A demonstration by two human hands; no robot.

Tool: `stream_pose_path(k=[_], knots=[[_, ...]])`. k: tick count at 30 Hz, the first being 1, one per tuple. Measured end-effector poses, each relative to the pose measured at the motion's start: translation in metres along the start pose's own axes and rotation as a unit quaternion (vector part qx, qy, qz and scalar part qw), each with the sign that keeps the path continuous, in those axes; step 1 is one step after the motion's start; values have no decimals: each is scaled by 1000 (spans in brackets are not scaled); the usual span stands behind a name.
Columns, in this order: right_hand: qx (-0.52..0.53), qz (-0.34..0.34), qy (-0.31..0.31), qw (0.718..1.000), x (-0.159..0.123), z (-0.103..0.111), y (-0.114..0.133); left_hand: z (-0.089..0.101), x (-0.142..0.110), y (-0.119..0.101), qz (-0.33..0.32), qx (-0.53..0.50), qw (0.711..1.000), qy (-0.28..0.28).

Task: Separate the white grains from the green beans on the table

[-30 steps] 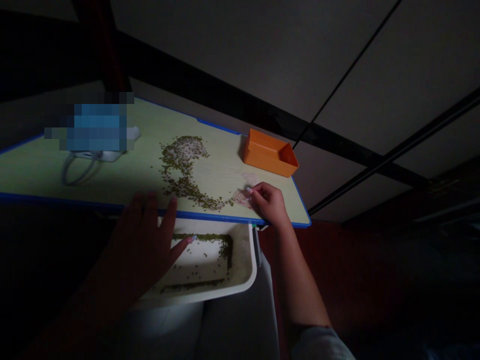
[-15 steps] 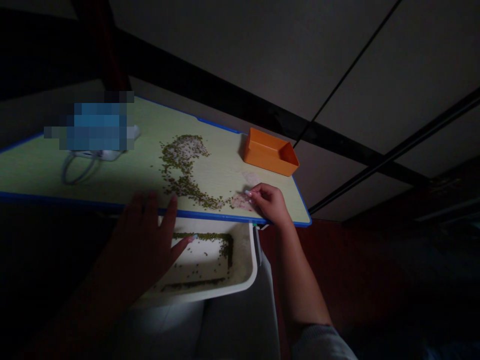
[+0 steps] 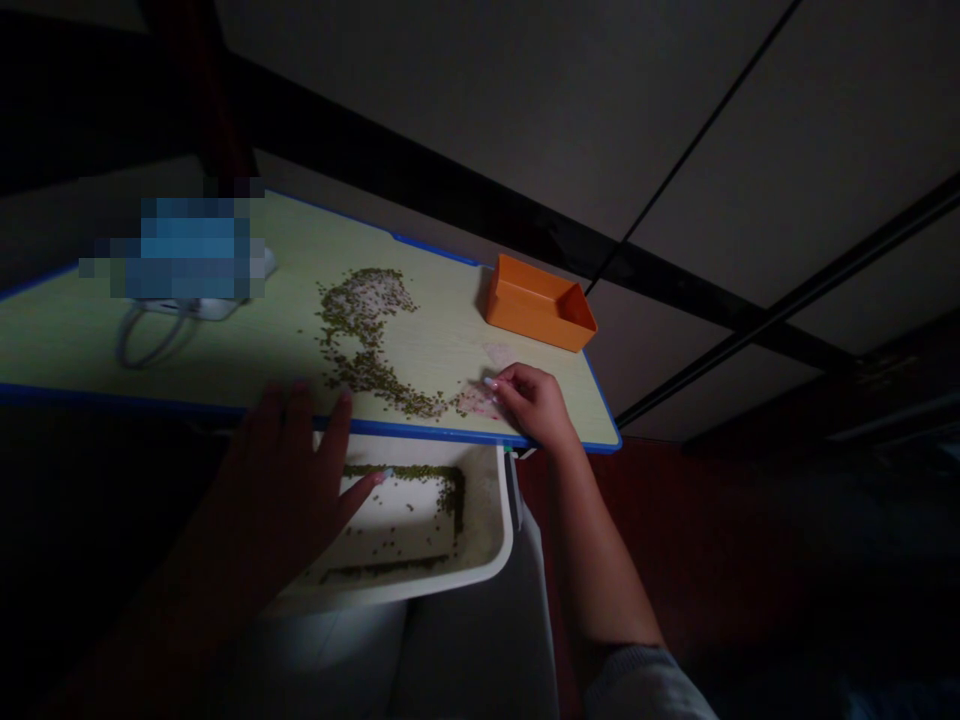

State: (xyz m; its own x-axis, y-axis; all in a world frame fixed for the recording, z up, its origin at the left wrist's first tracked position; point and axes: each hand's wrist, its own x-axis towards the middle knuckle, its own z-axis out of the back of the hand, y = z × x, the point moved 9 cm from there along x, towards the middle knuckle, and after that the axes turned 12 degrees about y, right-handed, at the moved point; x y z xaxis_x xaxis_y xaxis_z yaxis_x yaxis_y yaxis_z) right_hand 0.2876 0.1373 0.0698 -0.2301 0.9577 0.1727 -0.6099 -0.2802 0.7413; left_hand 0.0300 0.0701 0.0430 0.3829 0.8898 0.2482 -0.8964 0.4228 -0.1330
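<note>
- Fingers [image 3: 516, 376] of the right hand [image 3: 534, 402] are curling together, four o'clock from grains [image 3: 367, 295] lying on the board [image 3: 442, 300]; whether they're grasping anything, I cannot tell.
- Left hand [image 3: 289, 460] is spreading, seemingly unladen, at seven o'clock.
- Across the head view, little is shifting since a second ago; work seemingly is staying put.

The pale table [image 3: 442, 330] is edged in blue, and across its middle a sweeping curve of green grains [image 3: 367, 375] is spread, drawn right down toward the near edge! Pale pinkish patches [image 3: 477, 401] are seen by its tail, toward the near right corner. By the far right corner, an orange box [image 3: 529, 316] is set! Over left, a white device [image 3: 218, 310] is placed, a grey cable [image 3: 122, 345] looped beside it.
</note>
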Motion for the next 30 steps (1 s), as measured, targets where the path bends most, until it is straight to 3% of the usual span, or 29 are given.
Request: stream_pose_path(k=[21, 30], knots=[[-112, 24, 23, 993, 2, -3, 23, 4, 2, -1, 21, 8, 1000, 15], [-96, 40, 40, 994, 2, -12, 28, 4, 2, 0, 6, 3, 1000, 10]])
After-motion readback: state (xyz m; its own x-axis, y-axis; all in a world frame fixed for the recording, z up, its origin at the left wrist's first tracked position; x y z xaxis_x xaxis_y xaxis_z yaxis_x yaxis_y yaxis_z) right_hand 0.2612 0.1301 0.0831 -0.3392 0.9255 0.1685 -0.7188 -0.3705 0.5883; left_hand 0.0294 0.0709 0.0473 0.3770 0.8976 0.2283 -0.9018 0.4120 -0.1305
